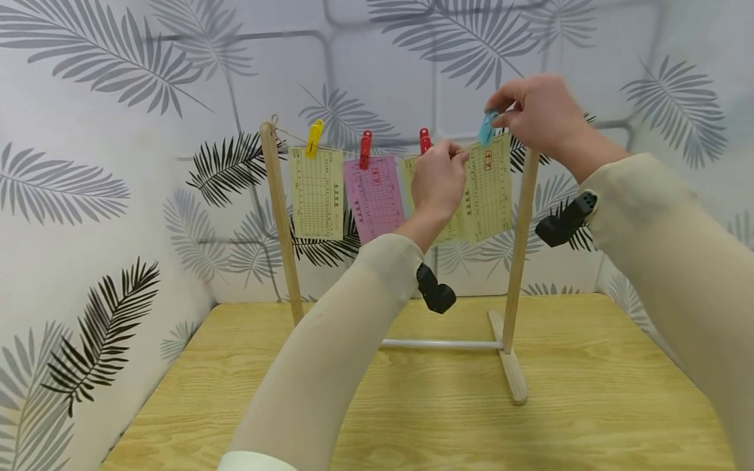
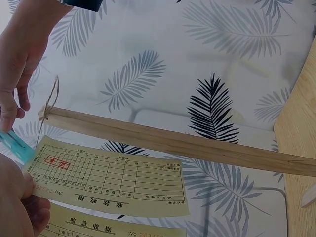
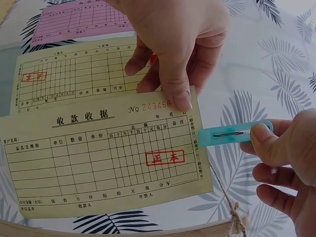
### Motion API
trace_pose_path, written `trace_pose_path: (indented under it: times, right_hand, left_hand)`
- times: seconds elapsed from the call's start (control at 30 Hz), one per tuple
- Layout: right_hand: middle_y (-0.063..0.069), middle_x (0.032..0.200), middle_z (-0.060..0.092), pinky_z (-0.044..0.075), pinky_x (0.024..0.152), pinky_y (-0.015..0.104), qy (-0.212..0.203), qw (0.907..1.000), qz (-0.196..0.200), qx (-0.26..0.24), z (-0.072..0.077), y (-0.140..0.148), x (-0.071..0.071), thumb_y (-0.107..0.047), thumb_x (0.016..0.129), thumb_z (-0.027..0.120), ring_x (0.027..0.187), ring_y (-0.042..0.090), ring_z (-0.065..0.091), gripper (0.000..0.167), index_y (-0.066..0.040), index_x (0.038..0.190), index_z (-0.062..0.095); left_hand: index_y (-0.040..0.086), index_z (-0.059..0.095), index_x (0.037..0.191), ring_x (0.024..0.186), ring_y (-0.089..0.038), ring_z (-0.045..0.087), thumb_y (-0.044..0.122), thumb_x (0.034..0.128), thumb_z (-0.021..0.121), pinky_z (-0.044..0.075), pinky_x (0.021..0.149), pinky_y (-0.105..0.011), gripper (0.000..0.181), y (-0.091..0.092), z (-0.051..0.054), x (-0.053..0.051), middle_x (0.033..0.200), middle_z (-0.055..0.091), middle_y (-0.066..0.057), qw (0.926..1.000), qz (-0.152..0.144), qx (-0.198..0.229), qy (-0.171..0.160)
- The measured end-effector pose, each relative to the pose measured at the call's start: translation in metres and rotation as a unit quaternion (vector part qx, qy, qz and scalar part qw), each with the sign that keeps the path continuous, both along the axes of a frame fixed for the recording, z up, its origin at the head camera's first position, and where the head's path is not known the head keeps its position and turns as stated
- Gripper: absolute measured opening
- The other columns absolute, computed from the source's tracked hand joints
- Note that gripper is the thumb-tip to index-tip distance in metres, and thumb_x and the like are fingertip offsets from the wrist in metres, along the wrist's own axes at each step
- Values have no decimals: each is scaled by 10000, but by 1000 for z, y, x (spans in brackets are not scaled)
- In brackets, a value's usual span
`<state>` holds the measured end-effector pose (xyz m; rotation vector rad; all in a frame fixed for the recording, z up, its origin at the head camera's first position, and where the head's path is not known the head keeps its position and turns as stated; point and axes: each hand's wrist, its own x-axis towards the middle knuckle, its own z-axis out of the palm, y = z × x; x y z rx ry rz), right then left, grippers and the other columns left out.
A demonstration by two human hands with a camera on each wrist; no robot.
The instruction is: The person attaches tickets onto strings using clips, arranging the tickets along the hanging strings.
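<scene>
My right hand (image 1: pixel 544 114) pinches a light-blue clothespin (image 3: pixel 229 133) between thumb and finger, and its tip meets the top edge of the rightmost yellow receipt slip (image 3: pixel 98 163). That slip hangs by the twine, close to the rack's right post. At its upper left corner, my left hand (image 1: pixel 438 176) pinches the paper, with the thumb on its printed face in the right wrist view. Behind the left hand, another yellow slip (image 3: pixel 74 69) hangs partly covered, below a red clothespin (image 1: pixel 425 139). Whether the blue clothespin also grips the twine cannot be told.
Farther left, a pink slip (image 1: pixel 377 196) hangs from a red clothespin (image 1: pixel 366 149) and a yellow slip (image 1: pixel 318 196) from a yellow clothespin (image 1: pixel 315 137). Wooden posts (image 1: pixel 275 196) carry the twine (image 3: pixel 224 192). A white bar (image 1: pixel 442 344) runs low above the wooden table (image 1: pixel 448 418).
</scene>
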<state>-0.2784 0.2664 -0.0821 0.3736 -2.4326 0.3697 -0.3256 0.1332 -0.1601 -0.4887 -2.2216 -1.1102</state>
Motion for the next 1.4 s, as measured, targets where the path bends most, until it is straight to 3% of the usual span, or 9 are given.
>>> trace_pose_path:
  times: [0.4, 1.0, 1.23, 1.4]
  right_hand:
    - [208, 1083, 621, 465, 793, 456, -374, 9992, -55, 150, 3, -1, -7, -51, 935, 539, 981, 337, 562, 235, 32, 1143, 608]
    - [259, 1174, 534, 440, 830, 486, -1271, 9910, 88, 405, 0, 2, -9, -56, 942, 505, 1047, 379, 507, 369, 76, 1286, 478]
    - [255, 1179, 519, 455, 751, 463, -1264, 9910, 122, 417, -3, 5, -6, -67, 948, 482, 1005, 372, 503, 420, 46, 1348, 429]
    - [259, 1191, 527, 448, 765, 473, -1138, 9929, 125, 322, -6, 9, -4, -75, 946, 489, 1005, 375, 504, 455, 18, 1381, 396]
  left_hand:
    - [180, 629, 929, 704, -41, 551, 261, 926, 585, 431, 565, -231, 92, 3, -3, 1, 858, 643, 98, 9997, -64, 55, -217]
    - [182, 629, 905, 705, -48, 559, 263, 916, 600, 435, 582, -244, 87, 2, -5, 2, 847, 647, 96, 9999, -70, -68, -122]
    - [176, 632, 918, 712, -48, 562, 268, 910, 608, 437, 588, -237, 95, 2, -6, 3, 857, 650, 86, 9998, -132, -104, -104]
    - [157, 637, 930, 705, -55, 571, 252, 913, 609, 441, 576, -242, 100, 1, -8, 5, 849, 650, 73, 9998, -150, -142, -15]
